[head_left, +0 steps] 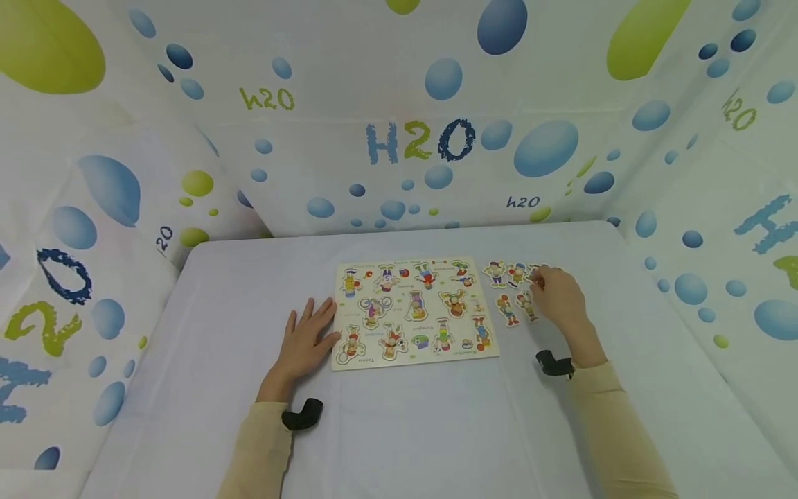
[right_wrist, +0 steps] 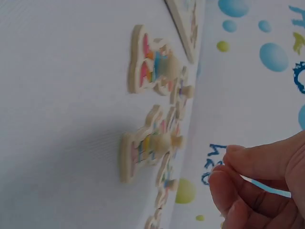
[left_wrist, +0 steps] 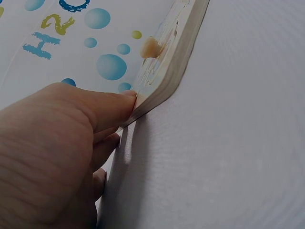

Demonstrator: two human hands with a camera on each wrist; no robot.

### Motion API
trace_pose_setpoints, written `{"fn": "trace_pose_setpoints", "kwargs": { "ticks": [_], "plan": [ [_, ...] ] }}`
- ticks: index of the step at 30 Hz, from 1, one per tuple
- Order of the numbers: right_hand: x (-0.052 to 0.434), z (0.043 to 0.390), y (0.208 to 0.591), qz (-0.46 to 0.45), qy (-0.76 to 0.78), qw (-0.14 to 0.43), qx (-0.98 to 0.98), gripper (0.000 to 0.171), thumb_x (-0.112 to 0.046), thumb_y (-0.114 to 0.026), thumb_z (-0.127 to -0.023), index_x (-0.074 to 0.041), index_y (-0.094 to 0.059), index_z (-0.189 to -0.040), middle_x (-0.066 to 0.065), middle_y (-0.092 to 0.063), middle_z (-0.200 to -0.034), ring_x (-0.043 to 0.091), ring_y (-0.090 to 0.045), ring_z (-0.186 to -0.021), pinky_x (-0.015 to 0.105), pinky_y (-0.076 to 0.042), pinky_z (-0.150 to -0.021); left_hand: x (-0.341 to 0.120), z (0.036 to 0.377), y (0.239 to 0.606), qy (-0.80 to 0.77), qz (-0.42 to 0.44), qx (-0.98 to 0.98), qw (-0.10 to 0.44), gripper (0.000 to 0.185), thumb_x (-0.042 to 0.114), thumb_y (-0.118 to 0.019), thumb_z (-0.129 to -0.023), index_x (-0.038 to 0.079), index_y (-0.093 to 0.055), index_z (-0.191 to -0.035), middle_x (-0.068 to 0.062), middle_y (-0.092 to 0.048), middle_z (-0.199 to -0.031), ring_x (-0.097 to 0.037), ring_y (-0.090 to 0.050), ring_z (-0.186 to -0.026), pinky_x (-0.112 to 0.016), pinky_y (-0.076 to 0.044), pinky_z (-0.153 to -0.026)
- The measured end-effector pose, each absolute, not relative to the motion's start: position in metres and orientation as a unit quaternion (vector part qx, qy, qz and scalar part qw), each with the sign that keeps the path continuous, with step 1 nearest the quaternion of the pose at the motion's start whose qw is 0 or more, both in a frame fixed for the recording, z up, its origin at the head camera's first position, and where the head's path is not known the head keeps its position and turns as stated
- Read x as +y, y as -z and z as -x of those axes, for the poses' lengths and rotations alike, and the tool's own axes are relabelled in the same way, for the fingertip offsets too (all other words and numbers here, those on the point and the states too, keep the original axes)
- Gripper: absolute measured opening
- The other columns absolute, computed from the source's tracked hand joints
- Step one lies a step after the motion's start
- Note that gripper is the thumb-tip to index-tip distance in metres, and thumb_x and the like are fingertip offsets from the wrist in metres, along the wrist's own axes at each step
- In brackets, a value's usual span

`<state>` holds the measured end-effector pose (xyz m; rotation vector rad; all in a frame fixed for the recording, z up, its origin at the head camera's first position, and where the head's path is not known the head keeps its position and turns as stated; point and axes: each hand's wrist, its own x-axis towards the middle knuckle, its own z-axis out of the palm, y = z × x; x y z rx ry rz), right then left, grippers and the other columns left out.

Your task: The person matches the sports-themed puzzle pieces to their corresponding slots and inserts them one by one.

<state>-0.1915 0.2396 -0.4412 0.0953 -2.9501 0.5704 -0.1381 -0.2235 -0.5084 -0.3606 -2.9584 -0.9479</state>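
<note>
A wooden peg puzzle board with cartoon figure pieces lies flat on the white table. My left hand rests flat beside it, fingers straight. In the left wrist view its thumb presses on the board's edge. Several loose figure pieces lie to the right of the board. My right hand hovers over them, fingertips near the far piece. In the right wrist view the bent fingers have nothing between them, apart from the nearest pieces.
Walls printed with blue and green bubbles and "H2O" enclose the table at the back and both sides. A black wrist mount sits on each forearm. Bare tabletop stretches in front of the board.
</note>
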Motion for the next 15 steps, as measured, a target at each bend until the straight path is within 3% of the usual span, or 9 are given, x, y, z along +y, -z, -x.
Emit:
{"fn": "trace_pose_setpoints", "kwargs": {
  "ticks": [7, 15],
  "plan": [
    [0.248, 0.192, 0.455, -0.066, -0.213, 0.001, -0.975, 0.021, 0.000, -0.061, -0.088, 0.006, -0.067, -0.107, 0.023, -0.067, -0.098, 0.034, -0.064, -0.088, 0.048, -0.053, -0.075, -0.223, 0.139, 0.511, 0.299, 0.115, -0.947, 0.006, 0.063, 0.026, -0.061, -0.095, 0.004, -0.037, -0.149, -0.013, -0.033, -0.158, -0.041, -0.012, -0.150, -0.060, 0.004, -0.120],
    [0.249, 0.197, 0.470, -0.083, -0.210, -0.028, -0.974, 0.010, 0.003, -0.064, -0.084, 0.004, -0.070, -0.092, 0.012, -0.063, -0.080, 0.022, -0.054, -0.073, 0.034, -0.045, -0.064, -0.224, 0.140, 0.511, 0.296, 0.113, -0.948, 0.006, 0.063, 0.025, -0.061, -0.095, 0.004, -0.037, -0.149, -0.013, -0.032, -0.158, -0.042, -0.012, -0.150, -0.061, 0.004, -0.119]
  ]
}}
